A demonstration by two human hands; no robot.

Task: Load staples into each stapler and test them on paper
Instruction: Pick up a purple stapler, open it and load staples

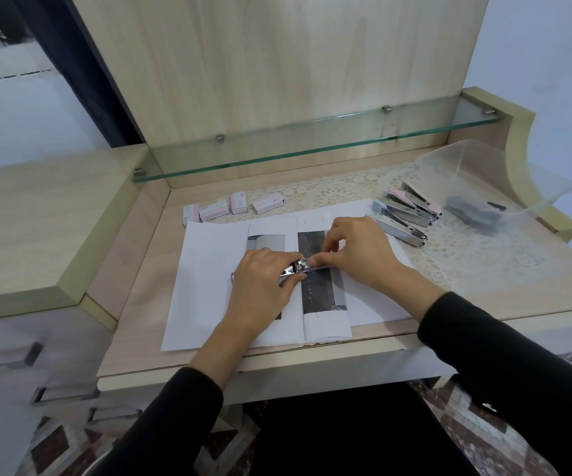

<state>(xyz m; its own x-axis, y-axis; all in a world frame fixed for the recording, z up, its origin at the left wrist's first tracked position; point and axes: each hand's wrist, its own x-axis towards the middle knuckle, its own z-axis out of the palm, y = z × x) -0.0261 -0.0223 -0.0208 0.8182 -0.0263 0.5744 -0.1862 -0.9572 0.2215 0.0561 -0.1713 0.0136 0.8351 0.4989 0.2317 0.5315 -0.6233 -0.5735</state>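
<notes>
While the left hand [264, 280] has its grip clamped on the purple stapler [294, 268], low over the paper [202, 286] mid-worktop [133, 304], the right hand [356, 252] pinches its chrome end, grip tight. Back right: spare staplers [404, 214]. Back left: staple boxes [233, 207].

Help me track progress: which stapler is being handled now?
The purple stapler on the paper, held between left hand and right hand; the other staplers lie untouched on the lace mat.

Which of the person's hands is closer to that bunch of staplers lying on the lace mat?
Right. The right hand sits just left of the spare staplers; the left hand lies farther left. Both grip the purple stapler.
</notes>
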